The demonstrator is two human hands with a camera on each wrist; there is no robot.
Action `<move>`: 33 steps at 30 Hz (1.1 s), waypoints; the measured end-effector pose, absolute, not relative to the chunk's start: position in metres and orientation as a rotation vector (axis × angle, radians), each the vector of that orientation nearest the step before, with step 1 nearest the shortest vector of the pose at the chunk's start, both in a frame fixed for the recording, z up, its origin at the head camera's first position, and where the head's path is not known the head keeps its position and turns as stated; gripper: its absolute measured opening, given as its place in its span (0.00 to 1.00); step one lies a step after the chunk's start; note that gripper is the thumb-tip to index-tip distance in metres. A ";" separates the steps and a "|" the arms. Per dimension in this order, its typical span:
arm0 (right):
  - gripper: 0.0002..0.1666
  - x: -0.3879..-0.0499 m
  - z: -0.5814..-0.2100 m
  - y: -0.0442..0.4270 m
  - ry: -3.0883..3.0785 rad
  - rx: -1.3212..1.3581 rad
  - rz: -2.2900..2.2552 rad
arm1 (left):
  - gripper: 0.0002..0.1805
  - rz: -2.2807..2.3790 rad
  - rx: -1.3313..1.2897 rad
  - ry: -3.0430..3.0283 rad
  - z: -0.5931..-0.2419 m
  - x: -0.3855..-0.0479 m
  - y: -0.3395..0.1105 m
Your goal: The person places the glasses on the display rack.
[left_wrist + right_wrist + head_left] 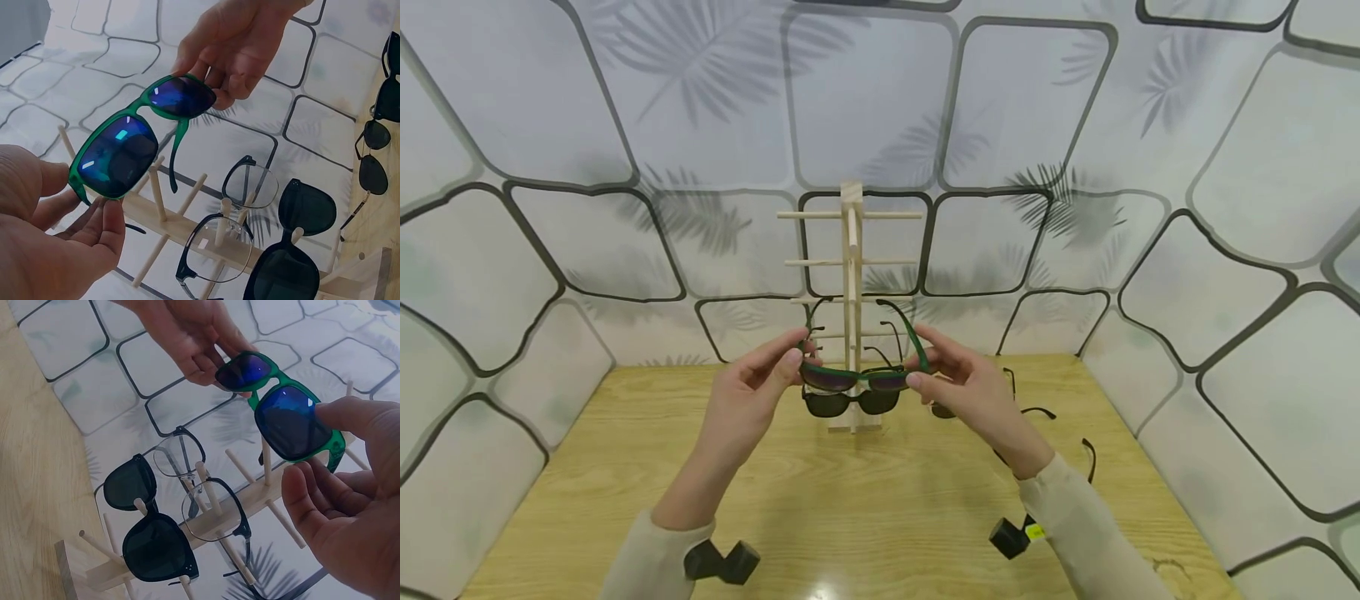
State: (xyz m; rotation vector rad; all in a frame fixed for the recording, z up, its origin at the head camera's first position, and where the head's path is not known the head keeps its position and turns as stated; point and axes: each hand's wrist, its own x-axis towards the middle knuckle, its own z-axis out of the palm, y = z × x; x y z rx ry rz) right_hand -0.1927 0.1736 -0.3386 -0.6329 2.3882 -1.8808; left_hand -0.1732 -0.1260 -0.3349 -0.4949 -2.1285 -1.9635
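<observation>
Green-framed sunglasses (122, 150) with bluish mirrored lenses are held up between both hands, their temples unfolded toward the rack. My left hand (748, 392) pinches one end of the frame by the hinge; my right hand (966, 387) pinches the other end. Behind them stands a wooden glasses rack (852, 250) with several pegs on each side. On its lower pegs hang black sunglasses (156, 544) and, one level above, half-rimmed clear glasses (215, 509). In the wrist views the green pair is apart from the pegs.
More dark glasses (375, 172) lie on the wooden table (820, 508) to the right, partly hidden by my right arm in the head view. A thin pair (1172, 568) lies near the right front edge. Patterned cloth walls (872, 100) enclose the table's back and sides.
</observation>
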 end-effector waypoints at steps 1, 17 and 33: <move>0.40 -0.194 -0.338 0.172 2.402 -0.624 -1.881 | 0.23 -1.957 -0.477 -2.134 -0.335 -0.174 -0.126; 0.38 -0.208 -0.335 0.165 2.407 -0.567 -1.939 | 0.20 -1.979 -0.316 -2.129 -0.327 -0.190 -0.119; 0.39 -0.219 -0.336 0.157 2.369 -0.504 -1.991 | 0.23 -2.065 -0.263 -2.092 -0.326 -0.205 -0.119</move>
